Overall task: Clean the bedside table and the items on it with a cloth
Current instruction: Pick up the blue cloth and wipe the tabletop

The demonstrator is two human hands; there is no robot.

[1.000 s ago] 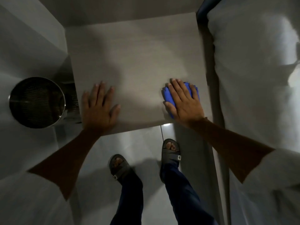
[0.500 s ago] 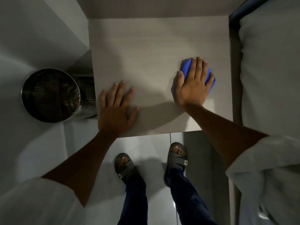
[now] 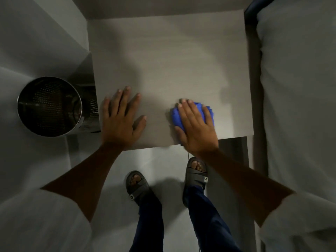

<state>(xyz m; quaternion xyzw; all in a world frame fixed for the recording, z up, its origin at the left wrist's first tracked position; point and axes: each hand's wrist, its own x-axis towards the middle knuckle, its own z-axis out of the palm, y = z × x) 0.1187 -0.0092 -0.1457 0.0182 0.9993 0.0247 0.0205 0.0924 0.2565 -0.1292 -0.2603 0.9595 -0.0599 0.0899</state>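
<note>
Head: right grip (image 3: 197,128) flat atop cloth (image 3: 175,115)

dim, soft overhead light, faint shadows, slight motion blur, wide-angle warping.

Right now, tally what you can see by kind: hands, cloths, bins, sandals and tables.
Hands: 2, left hand, right hand
Blue cloth: 1
Metal bin: 1
Sandals: 2, left sandal, right sandal
Bedside table: 1
Total: 7
</note>
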